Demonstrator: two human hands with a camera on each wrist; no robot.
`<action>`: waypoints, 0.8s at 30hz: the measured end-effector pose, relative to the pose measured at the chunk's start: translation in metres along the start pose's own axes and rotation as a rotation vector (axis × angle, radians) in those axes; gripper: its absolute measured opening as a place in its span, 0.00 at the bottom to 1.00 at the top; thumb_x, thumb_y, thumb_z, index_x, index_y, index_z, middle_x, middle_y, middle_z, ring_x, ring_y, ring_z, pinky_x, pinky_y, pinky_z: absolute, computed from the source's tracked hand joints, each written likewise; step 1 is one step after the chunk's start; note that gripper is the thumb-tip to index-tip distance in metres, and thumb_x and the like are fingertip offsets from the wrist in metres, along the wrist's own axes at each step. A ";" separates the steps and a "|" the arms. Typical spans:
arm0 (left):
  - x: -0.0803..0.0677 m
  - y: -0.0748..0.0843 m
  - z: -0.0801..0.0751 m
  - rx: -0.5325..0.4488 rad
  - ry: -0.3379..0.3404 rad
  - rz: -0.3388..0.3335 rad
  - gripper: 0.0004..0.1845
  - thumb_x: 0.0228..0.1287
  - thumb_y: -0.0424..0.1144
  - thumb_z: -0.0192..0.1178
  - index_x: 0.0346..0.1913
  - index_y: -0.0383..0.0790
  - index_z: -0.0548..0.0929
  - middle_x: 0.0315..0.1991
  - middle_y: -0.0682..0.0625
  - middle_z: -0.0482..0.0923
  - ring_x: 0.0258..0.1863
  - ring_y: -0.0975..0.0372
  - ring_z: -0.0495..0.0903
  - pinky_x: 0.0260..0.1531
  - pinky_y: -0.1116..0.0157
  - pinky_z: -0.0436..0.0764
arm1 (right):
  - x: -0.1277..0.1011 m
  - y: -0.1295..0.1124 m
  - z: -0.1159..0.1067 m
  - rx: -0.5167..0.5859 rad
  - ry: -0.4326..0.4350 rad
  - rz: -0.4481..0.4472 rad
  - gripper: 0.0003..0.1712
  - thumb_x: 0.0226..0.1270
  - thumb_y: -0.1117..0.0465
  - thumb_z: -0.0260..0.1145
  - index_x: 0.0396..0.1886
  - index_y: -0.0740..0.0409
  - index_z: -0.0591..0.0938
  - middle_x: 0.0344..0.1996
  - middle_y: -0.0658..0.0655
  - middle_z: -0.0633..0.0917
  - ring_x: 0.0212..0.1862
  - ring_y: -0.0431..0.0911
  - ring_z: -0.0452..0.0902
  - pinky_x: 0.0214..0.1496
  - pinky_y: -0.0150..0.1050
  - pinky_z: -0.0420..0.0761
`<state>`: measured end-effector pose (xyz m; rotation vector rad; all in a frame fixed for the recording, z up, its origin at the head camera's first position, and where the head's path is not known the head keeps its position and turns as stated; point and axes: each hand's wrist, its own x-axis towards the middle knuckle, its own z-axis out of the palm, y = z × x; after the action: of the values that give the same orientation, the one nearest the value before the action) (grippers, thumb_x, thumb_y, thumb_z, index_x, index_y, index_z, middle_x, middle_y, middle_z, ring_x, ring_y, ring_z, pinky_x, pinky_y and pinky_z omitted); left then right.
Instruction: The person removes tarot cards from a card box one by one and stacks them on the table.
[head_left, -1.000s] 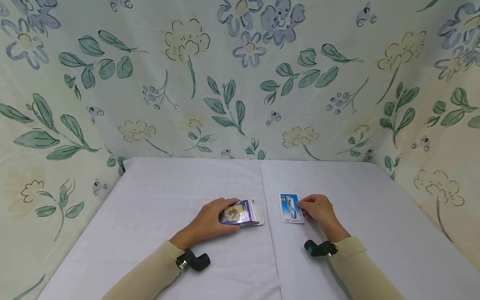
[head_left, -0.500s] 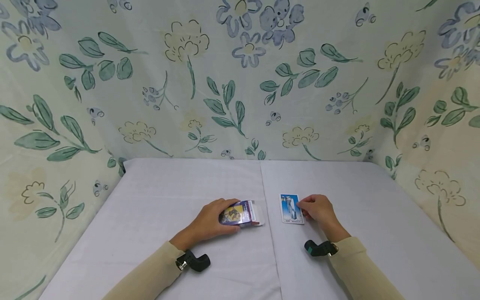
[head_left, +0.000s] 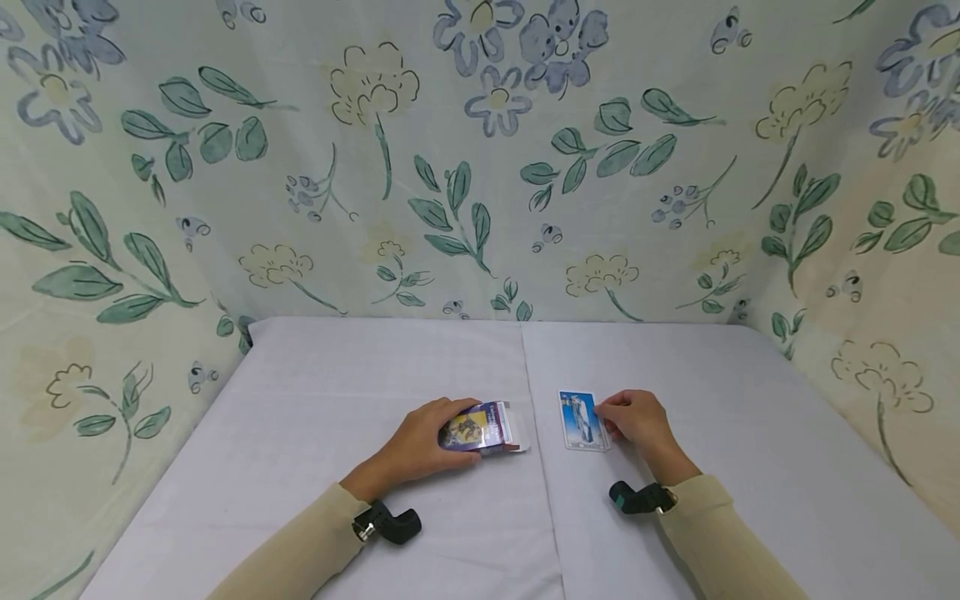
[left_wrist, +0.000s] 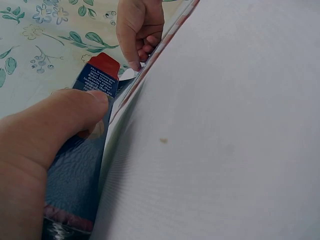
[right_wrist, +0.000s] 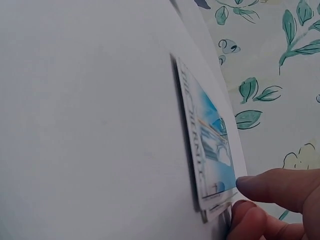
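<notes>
My left hand point(head_left: 423, 437) grips a purple-and-yellow card box point(head_left: 487, 427) lying on the white cloth, its thumb along the near side. The box's end flap point(left_wrist: 106, 64) stands open toward the right, red inside in the left wrist view. Just right of it lies a small stack of tarot cards, face up, with a blue picture on the top card point(head_left: 581, 418). My right hand point(head_left: 637, 423) pinches the right edge, thumb over the picture and curled fingers beside it. In the right wrist view the top tarot card point(right_wrist: 212, 142) sits slightly offset over another card point(right_wrist: 216, 212).
A white cloth point(head_left: 360, 358) with a fold line covers the table. Floral curtains point(head_left: 480, 167) stand behind and at both sides. A black wrist camera point(head_left: 393, 525) is strapped to the left wrist, another black camera point(head_left: 637, 497) to the right.
The top tarot card has shifted slightly toward me and right under my right fingers. My left hand and the card box have stayed in place.
</notes>
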<state>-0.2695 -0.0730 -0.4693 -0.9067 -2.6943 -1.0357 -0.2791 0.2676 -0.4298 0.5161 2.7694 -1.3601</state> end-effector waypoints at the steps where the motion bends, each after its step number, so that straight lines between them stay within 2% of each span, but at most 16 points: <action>1: 0.000 0.000 0.000 0.001 -0.002 -0.002 0.42 0.48 0.67 0.67 0.68 0.57 0.70 0.47 0.61 0.74 0.40 0.67 0.71 0.41 0.64 0.72 | 0.000 0.000 0.000 -0.002 0.001 -0.003 0.16 0.64 0.58 0.67 0.44 0.66 0.80 0.30 0.60 0.79 0.29 0.48 0.75 0.24 0.28 0.71; 8: -0.001 0.002 0.001 -0.007 -0.006 -0.013 0.42 0.48 0.67 0.67 0.67 0.61 0.69 0.42 0.62 0.73 0.38 0.67 0.71 0.38 0.66 0.71 | -0.002 0.001 -0.001 -0.023 -0.013 -0.018 0.16 0.62 0.58 0.68 0.44 0.66 0.79 0.29 0.60 0.79 0.29 0.48 0.74 0.24 0.29 0.70; 24: -0.001 0.001 -0.001 0.012 0.006 0.000 0.41 0.48 0.67 0.67 0.67 0.60 0.70 0.44 0.62 0.74 0.38 0.68 0.71 0.39 0.66 0.71 | 0.002 -0.002 0.001 -0.047 -0.002 0.001 0.15 0.63 0.58 0.67 0.42 0.65 0.78 0.25 0.59 0.78 0.28 0.48 0.74 0.24 0.30 0.70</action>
<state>-0.2681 -0.0729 -0.4681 -0.8995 -2.6923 -1.0201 -0.2815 0.2664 -0.4286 0.5135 2.7914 -1.2914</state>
